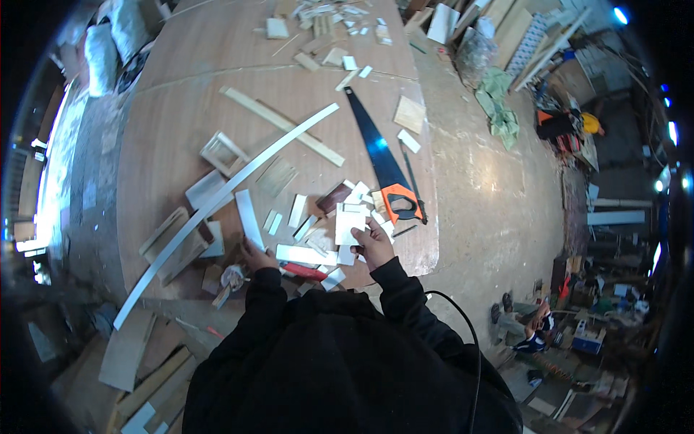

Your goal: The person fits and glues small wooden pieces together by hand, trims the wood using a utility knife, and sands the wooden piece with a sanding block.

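Observation:
My right hand (374, 246) pinches a white rectangular wood piece (349, 228) between thumb and fingers, over the cluster of offcuts near the table's front edge. To its left, my left hand (259, 257) is closed at the lower end of a short white wooden strip (249, 217). White wood blocks (307, 254) lie between both hands, with a red-handled tool (304, 272) close to my body. Beyond the right hand rests a handsaw (381, 155) with an orange and black handle. A long white strip (238, 179) crosses the table left of my left hand.
An open wooden frame (223, 153) and a wooden box-like piece (173, 246) stand on the left of the table (173, 108). Loose offcuts (325, 25) cover its far end. Boards (130, 351) lean below the left edge. At the lower right, another person (531, 329) sits low among clutter.

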